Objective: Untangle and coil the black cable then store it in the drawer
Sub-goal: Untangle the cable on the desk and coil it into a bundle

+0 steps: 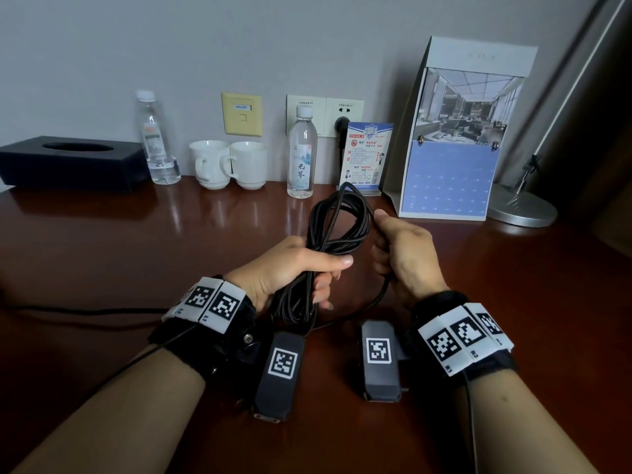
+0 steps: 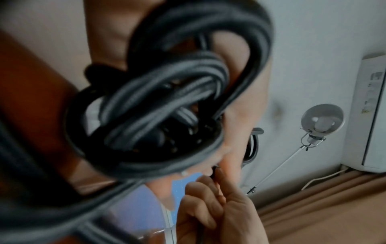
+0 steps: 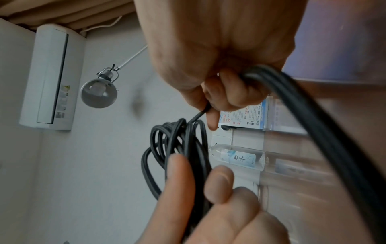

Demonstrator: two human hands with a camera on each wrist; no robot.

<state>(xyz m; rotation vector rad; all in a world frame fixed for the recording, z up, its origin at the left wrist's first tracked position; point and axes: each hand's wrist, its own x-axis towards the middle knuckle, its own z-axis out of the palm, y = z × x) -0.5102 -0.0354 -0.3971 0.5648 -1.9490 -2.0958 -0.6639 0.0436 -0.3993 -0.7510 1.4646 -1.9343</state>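
A black cable [image 1: 337, 220] is gathered into several loops above the brown desk [image 1: 136, 254]. My left hand [image 1: 301, 265] grips the bundle at its middle, with loops standing above the fist and hanging below it. My right hand [image 1: 400, 248] holds a single strand of the cable beside the upper loops. That strand curves down from my right hand toward the hanging loops. In the left wrist view the cable loops [image 2: 158, 102] fill the frame, blurred. In the right wrist view the cable strand [image 3: 313, 115] runs through my curled fingers [image 3: 225, 92]. No drawer is in view.
Along the wall stand a black tissue box [image 1: 68, 162], two water bottles [image 1: 301, 155], two white cups [image 1: 229, 165], a small info card [image 1: 366, 159] and a standing calendar [image 1: 455, 142]. A lamp base [image 1: 523, 206] sits at the far right. Another dark cord [image 1: 68, 311] lies at the left.
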